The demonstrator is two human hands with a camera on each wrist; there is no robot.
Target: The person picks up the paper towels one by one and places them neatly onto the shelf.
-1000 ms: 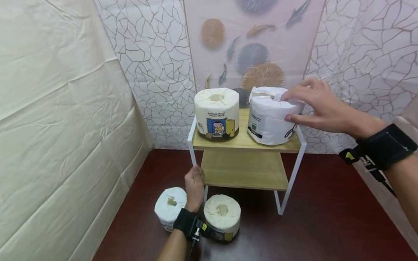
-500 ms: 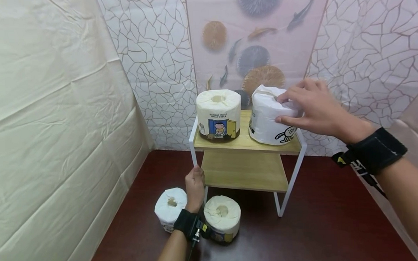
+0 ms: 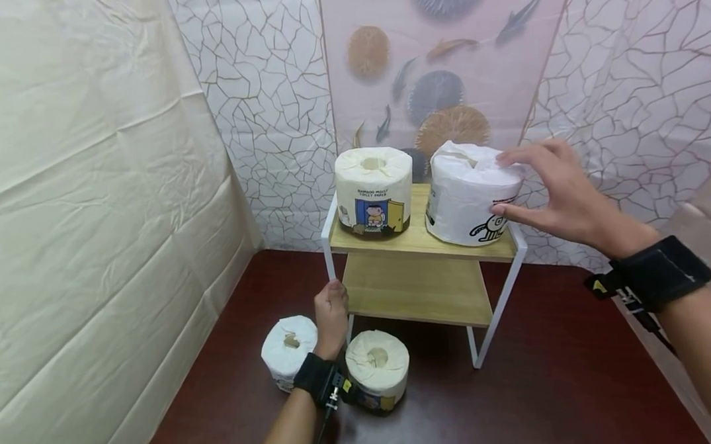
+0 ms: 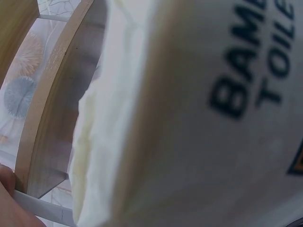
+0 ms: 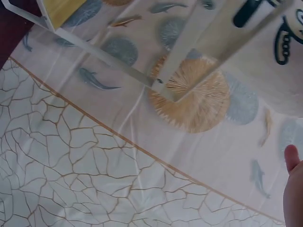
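Observation:
My left hand (image 3: 331, 310) grips the white metal leg of a small two-tier wooden shelf (image 3: 415, 289) on its left side. The right hand (image 3: 559, 190) reaches around the right side of a white wrapped toilet roll (image 3: 470, 204) on the top board, thumb and fingers spread apart at its edge. Contact there is hard to tell. A cream toilet roll (image 3: 373, 188) with a cartoon print stands upright beside it. In the left wrist view a cream toilet roll (image 4: 203, 142) fills most of the picture. Only a digit of the right hand (image 5: 294, 189) shows in the right wrist view.
Two more toilet rolls stand on the dark red floor: a white one (image 3: 288, 351) left of my left wrist and a cream one (image 3: 378, 370) to its right. A cream cloth wall (image 3: 106, 233) rises at left; a patterned backdrop (image 3: 267, 120) hangs behind the shelf.
The white roll on top has turned, bringing its black drawing to the front right. My right fingers have come out of its top hole and moved right. The left hand stays on the leg.

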